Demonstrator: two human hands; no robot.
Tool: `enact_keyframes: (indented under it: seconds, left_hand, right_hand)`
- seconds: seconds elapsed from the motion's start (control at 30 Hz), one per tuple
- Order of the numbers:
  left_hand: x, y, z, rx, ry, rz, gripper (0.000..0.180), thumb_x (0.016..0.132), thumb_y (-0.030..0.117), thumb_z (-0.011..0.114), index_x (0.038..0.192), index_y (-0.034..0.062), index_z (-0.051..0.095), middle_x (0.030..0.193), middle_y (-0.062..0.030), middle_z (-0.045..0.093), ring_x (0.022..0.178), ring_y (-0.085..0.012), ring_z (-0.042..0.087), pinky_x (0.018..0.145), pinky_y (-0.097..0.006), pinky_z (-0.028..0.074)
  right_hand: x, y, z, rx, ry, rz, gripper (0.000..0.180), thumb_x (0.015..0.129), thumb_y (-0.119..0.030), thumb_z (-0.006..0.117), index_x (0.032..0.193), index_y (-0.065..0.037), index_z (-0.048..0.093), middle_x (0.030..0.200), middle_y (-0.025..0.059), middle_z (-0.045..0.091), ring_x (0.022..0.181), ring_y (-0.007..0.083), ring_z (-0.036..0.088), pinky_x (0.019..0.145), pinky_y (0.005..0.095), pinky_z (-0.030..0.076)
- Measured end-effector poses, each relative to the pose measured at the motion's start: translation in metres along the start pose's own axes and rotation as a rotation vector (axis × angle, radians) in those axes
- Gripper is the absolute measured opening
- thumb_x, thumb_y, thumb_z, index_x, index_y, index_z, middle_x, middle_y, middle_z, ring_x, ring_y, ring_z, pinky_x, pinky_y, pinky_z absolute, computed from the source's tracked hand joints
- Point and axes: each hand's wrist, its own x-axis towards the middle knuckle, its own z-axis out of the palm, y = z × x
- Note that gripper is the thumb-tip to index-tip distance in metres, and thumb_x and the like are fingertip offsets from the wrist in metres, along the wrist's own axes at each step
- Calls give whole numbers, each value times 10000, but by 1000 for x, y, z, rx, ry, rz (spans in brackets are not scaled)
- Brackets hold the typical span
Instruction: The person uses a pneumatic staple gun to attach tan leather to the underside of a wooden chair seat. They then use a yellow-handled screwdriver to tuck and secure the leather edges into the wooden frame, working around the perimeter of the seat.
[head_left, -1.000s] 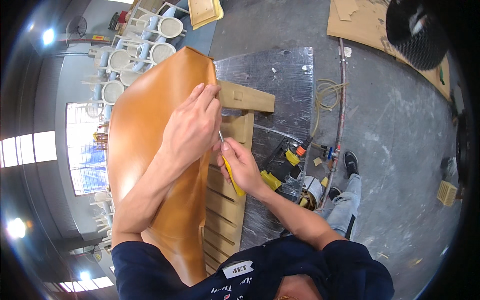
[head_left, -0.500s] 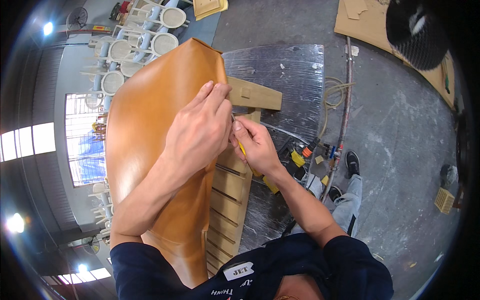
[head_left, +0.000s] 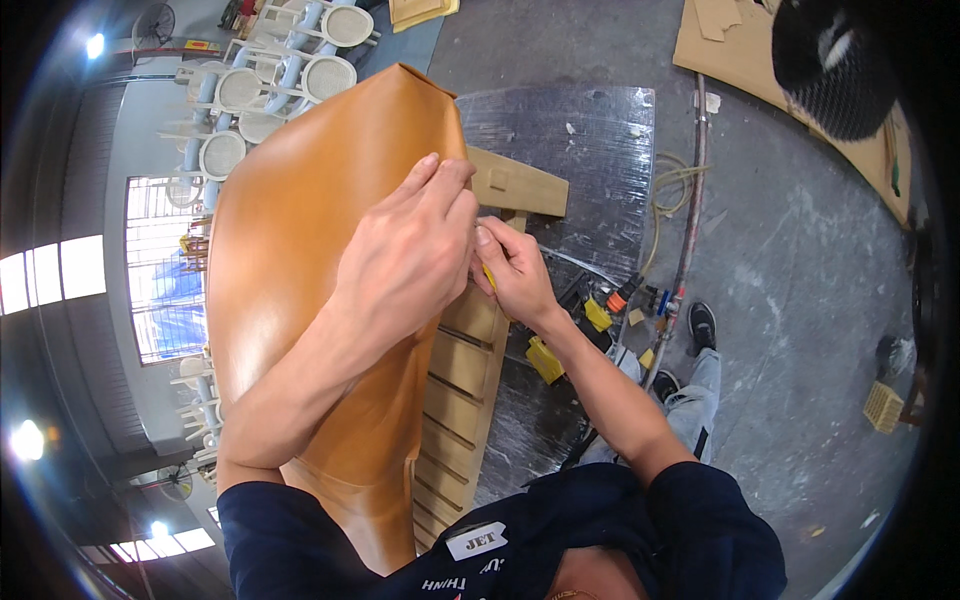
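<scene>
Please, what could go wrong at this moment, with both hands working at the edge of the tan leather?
1. The left hand and right hand are touching at the tan leather cover edge; the yellow tool, mostly hidden between them, might nick a finger or the leather.
2. If the left hand's press eases, the leather could slide off the wooden slatted frame.
3. Hoses near the foot could cause tripping.
</scene>
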Motion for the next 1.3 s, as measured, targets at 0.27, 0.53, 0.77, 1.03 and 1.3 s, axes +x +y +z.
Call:
enact_keyframes:
  seconds: [0.27,0.53,0.77,1.03,1.3]
  left_hand:
    - [1,-3,2,-18,14,27,135,824,-6,650,922,-53,571,1126,-176,617,1018,-376,645,971,-420,530]
    - [1,1,1,8,7,19,145,801,-8,660,912,-44,575,1120,-170,617,1017,-367,645,992,-416,522]
    - [-3,-7,-2,-156,20,62,127,861,80,655,879,-35,604,1189,-174,621,1037,-369,640,1001,-427,506]
    - [-106,-157,-46,-219,395,-425,353,956,282,608,1204,33,646,1276,-184,634,1212,-348,580,1008,-401,459]
    - [-110,-199,-13,-528,279,-507,509,1023,395,452,1330,2,556,1300,-186,617,1207,-320,573,1035,-383,433]
  right_hand:
    - [1,9,-9,-49,-2,-6,319,1064,-268,458,1006,-4,627,575,-45,450,524,50,424,503,246,374]
    - [14,11,-26,-113,-49,-66,346,1069,-275,445,952,-1,622,596,-42,487,530,38,431,500,239,364]
    - [-34,40,-26,-153,-3,41,351,1072,-295,439,931,-19,605,587,-38,456,522,47,416,501,236,337]
    - [-114,37,-104,-385,418,205,334,1057,-294,463,1181,-5,575,746,30,538,517,84,488,477,240,398]
    - [20,90,-230,-1451,230,82,592,847,-132,660,1384,-8,446,1204,278,575,1097,437,552,968,484,435]
